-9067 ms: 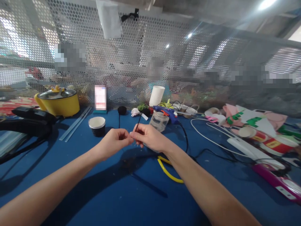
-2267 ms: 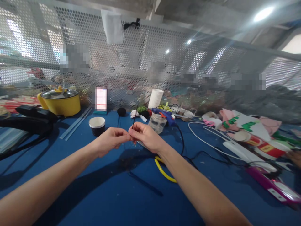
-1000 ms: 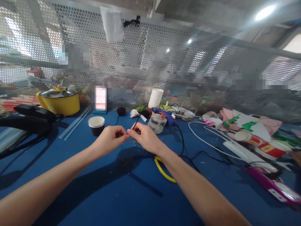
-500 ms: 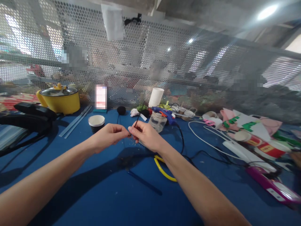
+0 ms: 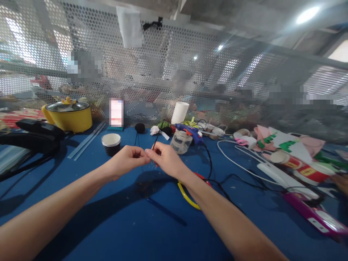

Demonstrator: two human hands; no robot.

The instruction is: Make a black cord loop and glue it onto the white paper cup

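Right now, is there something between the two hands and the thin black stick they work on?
No. The left hand and right hand both pinch the thin black stick directly, fingertips meeting above the blue table. Nothing visible lies between them.

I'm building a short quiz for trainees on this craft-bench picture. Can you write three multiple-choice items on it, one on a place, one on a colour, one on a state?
1. Where does the black paper cup with a white inside stand?
A. To the left of the hands
B. On the yellow pot's lid
C. On the right edge of the bench

2. What colour is the cloth-covered bench top?
A. Red
B. Blue
C. White

3. What are the left hand and right hand doing?
A. Lying flat on the bench
B. Each gripping a cup
C. Meeting fingertip to fingertip on a thin black strand

Answers:
1 A, the cup stands on the bench left of the left hand.
2 B, the bare cloth is blue all over.
3 C, both hands pinch at one spot, with the strand rising from it.
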